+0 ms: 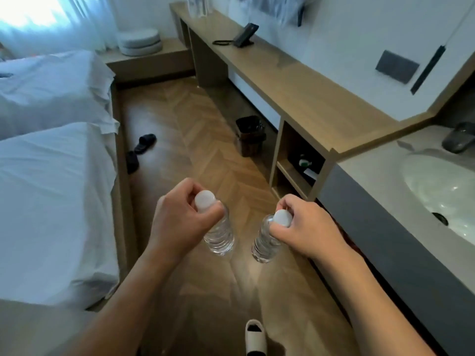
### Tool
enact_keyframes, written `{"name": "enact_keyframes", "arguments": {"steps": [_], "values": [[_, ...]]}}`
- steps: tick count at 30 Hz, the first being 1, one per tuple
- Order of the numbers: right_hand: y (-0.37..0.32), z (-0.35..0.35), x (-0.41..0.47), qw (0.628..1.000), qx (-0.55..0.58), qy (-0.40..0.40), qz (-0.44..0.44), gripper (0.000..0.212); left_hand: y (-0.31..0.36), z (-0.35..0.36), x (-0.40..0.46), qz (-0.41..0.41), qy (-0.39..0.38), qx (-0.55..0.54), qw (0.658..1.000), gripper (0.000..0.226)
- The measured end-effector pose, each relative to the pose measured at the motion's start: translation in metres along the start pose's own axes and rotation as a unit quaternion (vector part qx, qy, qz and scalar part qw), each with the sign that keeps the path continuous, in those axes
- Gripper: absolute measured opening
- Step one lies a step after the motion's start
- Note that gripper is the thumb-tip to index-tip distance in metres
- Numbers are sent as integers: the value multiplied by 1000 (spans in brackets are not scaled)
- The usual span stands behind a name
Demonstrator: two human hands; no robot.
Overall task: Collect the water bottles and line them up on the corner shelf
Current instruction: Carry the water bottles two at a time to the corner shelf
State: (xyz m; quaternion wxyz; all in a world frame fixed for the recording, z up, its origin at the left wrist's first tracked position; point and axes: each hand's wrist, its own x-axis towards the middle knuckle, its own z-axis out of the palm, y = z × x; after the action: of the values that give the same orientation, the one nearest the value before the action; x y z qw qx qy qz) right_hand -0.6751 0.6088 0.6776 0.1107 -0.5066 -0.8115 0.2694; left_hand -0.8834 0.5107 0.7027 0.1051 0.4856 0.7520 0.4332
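left hand (177,217): bare, no ring, no watch, no glove | right hand (305,227): bare, no ring, no watch | both forearms: uncovered up to the near edge, no sleeve was visible | foot: white open-toe slipper (254,337), near centre

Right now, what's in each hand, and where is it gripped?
The left hand holds a clear water bottle by its neck, just under the cap; the right hand holds a second bottle likewise.

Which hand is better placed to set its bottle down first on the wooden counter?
Likely the right hand: its clear plastic water bottle hangs nearer the long wooden counter; the left hand is by the white bed.
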Motion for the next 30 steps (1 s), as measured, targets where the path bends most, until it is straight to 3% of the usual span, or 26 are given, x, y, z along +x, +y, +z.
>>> {"name": "enact_keyframes", "arguments": {"steps": [5,15,21,30], "values": [[-38,-12,123,1000,-2,9,-26,24,-25,-1,119,-4,49,-18,999,30],[-121,22,385,999,-41,-19,-26,23,-141,0,381,-31,-12,-14,999,27],[-176,19,535,999,-12,3,-43,22,-174,-14,540,-6,9,-24,1000,27],[-212,52,791,999,14,-9,-49,23,-263,15,770,-42,7,-12,999,26]]}}
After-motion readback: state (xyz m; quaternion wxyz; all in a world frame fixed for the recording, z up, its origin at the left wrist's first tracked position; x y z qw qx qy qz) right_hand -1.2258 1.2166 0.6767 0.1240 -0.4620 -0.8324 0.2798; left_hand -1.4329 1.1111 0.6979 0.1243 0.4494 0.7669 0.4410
